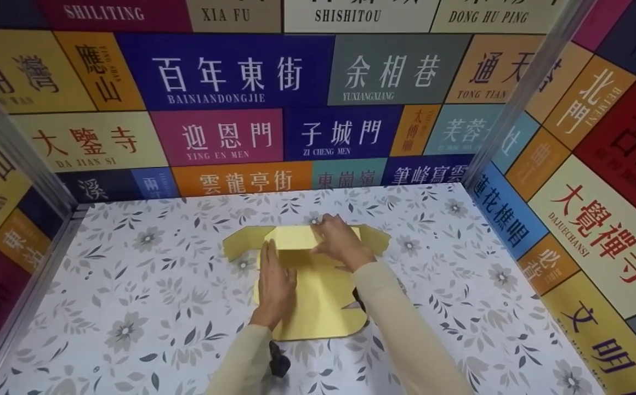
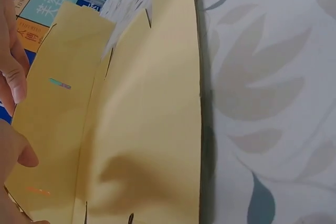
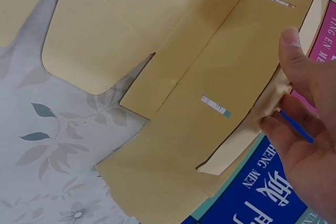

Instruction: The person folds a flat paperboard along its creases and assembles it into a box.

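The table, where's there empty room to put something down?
The table has bare room on the left, between the yellow card and the left wall, and on the right, between the right sleeve and the right wall. The middle is crowded: yellow card, left hand, right hand, and a small black thing by the left sleeve.

The cardboard lies on the table before the back wall.
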Tool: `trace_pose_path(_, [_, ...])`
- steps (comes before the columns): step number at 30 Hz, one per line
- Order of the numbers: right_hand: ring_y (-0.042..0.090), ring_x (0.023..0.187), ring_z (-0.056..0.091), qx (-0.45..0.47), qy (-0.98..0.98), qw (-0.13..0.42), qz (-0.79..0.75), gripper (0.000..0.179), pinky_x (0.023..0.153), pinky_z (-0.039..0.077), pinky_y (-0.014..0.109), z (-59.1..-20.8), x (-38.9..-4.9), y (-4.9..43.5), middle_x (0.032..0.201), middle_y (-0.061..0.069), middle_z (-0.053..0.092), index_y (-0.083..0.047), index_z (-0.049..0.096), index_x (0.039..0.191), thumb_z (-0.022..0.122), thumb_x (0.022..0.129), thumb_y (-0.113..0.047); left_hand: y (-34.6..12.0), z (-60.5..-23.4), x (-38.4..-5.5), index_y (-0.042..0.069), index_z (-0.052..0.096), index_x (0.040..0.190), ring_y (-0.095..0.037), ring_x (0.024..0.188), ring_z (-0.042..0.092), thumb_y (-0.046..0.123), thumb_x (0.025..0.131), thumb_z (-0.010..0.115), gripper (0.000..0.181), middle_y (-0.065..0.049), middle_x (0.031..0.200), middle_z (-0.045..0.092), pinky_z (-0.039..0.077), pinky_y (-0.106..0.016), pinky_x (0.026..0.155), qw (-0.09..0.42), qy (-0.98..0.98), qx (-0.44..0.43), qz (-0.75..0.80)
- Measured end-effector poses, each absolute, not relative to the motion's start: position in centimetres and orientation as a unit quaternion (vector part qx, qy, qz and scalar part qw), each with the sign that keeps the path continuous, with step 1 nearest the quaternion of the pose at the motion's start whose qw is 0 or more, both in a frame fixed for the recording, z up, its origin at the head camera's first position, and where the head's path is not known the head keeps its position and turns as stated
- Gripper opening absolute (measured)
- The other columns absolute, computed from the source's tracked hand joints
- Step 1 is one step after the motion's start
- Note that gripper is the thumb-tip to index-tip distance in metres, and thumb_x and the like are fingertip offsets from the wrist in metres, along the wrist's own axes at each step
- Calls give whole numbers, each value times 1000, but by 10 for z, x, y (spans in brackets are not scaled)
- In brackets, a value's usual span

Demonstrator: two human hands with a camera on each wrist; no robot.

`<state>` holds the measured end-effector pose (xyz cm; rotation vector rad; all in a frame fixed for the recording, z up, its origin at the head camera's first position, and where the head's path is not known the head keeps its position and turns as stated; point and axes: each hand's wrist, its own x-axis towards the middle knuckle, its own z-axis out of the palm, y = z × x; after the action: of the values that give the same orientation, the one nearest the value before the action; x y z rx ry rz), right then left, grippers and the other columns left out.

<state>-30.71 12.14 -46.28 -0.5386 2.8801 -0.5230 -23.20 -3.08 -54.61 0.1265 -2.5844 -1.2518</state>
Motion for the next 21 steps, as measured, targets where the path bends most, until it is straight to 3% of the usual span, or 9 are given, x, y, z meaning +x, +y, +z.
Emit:
trace_pose_path(11, [39, 121, 57, -203, 969, 58, -130, 69, 107, 49, 45, -463, -308, 122, 129, 21, 59, -7, 52, 145, 82, 84, -21, -22, -552, -242, -9, 27, 152, -41, 144, 38, -12, 78, 57, 80, -30, 152, 38, 29, -50, 122, 155, -818, 21, -554])
trace_pose_path(21, [35, 119, 58, -186, 969, 67, -148, 70, 107, 49, 43, -465, -305, 119, 127, 18, 60, -7, 53, 144, 83, 82, -17, -24, -556, -242, -4, 26, 155, -36, 149, 32, -13, 78, 57, 83, -24, 159, 34, 26, -50, 124, 107, -771, 65, -625])
